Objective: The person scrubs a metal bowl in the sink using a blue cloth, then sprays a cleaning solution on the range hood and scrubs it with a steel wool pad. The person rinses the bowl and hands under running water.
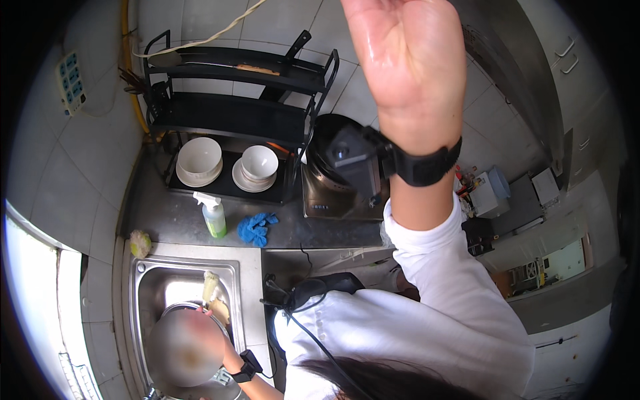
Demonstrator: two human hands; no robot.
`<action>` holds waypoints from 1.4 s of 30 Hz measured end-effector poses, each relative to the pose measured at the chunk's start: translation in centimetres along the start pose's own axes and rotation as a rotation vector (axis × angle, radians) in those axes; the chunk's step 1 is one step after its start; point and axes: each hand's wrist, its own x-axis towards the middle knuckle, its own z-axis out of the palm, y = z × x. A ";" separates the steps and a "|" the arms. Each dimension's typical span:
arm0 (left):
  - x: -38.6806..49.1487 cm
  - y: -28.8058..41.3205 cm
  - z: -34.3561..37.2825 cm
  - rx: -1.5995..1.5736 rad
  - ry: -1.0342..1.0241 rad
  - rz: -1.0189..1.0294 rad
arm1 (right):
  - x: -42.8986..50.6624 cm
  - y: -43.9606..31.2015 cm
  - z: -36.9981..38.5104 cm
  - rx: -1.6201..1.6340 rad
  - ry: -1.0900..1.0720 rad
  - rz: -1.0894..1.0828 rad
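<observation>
My right hand (407, 65) is raised at the top of the view, wet palm toward the camera. Its fingers lie beyond the top edge, so whether it holds anything is hidden. A black wrist strap (425, 165) with a device circles that wrist. At lower left, my left hand (212, 332) is at a round vessel (185, 355) in the stainless steel sink (234, 280). A blur covers most of the vessel and hand, hiding the grip; pink fingertips show by the rim. A pale brush-like thing (210, 285) and a tan piece (220, 311) lie beside the vessel.
Behind the sink, the counter (165, 220) holds a spray bottle (215, 220), a blue cloth (256, 229) and a scrubber (140, 244). A black rack (230, 117) holds white bowls (200, 156) and a knife (298, 45). A cooking appliance (325, 195) stands right of it.
</observation>
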 end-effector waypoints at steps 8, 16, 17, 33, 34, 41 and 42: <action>0.1 0.2 -1.3 -0.137 0.083 -0.111 | -3.0 -6.3 -2.7 -0.092 0.150 -0.088; 0.1 -0.4 -1.5 -0.086 0.090 -0.153 | 1.4 -3.8 -5.5 -0.206 0.042 0.028; 0.2 -0.3 -1.3 -0.093 0.083 -0.157 | 1.4 -3.7 -6.3 -0.063 0.062 0.044; -1.3 -2.6 1.5 -0.206 0.044 -0.318 | 13.9 0.8 -30.2 -0.114 0.327 0.299; -1.8 -3.0 1.5 -0.208 0.071 -0.321 | 16.9 1.4 -32.5 -0.020 0.393 0.391; -6.3 -4.7 2.0 -0.173 0.298 -0.499 | 31.8 9.3 -44.1 -0.115 0.461 0.285; -6.9 -4.7 2.2 -0.148 0.311 -0.473 | 32.4 9.7 -44.6 -0.062 0.434 0.293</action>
